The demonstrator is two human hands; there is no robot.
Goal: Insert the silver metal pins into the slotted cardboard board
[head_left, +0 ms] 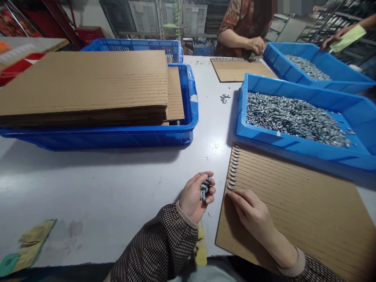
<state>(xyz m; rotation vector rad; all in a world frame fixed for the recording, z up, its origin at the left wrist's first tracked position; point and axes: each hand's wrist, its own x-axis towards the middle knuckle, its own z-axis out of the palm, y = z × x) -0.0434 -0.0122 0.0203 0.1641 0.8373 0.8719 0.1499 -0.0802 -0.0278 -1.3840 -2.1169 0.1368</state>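
Observation:
My left hand (195, 196) is cupped, palm up, around a small heap of spindle-shaped grey metal pieces (204, 189). To its right lies a slotted cardboard sheet (293, 196) with parallel cuts across it. Along the sheet's left edge runs a column of the same metal pieces (234, 166), one per cut. At the lower end of that column, my right hand (252, 213) pinches at the lowest metal piece (230, 188) with thumb and fingertips. The fingertips partly cover where they meet the piece.
Behind the sheet stands a blue tray (264, 139) of loose metal pieces. A blue crate (123, 137) at left bears stacked cardboard (102, 86). Several loose pieces (225, 98) lie between. Across the table, a person (243, 35) works at another cardboard sheet (241, 70) beside a second tray (293, 72).

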